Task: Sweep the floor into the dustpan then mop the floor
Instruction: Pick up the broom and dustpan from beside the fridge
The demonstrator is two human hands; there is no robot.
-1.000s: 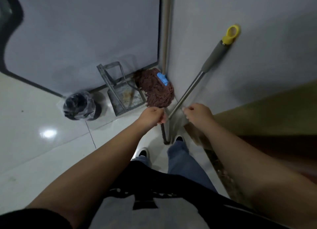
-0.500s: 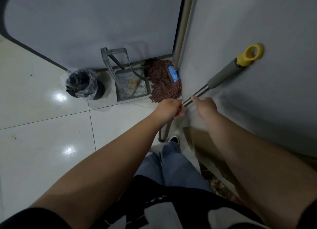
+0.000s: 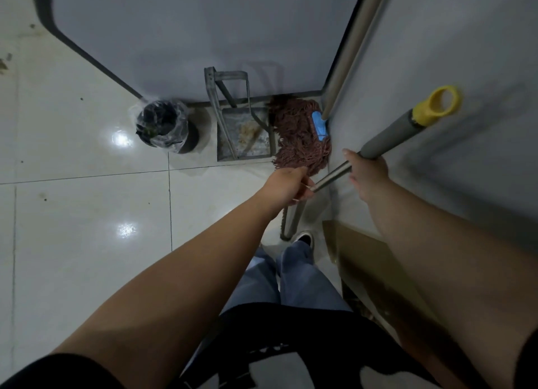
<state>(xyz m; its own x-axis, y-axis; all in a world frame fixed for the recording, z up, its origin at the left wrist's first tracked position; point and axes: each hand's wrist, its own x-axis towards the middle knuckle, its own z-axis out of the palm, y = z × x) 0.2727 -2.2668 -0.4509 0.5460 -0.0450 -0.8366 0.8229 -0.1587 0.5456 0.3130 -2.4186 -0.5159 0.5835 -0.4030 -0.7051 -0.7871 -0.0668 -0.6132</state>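
Steel-shafted broom handle with grey grip and yellow loop [image 3: 387,144] now clamped by both right hand [image 3: 367,175] and left hand [image 3: 286,184], raised higher than before; metal dustpan [image 3: 246,133] beyond left hand, sweeping likely starting.

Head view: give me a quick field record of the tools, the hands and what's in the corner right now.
left hand: grips the metal shaft of the handle
right hand: grips the handle at the foot of its grey sleeve
handle end: yellow loop, next to the wall
mop head: brown strings, blue clamp, on the floor in the corner
dustpan: metal, left of the mop head, debris inside
bin: lined with a clear bag, left of the dustpan
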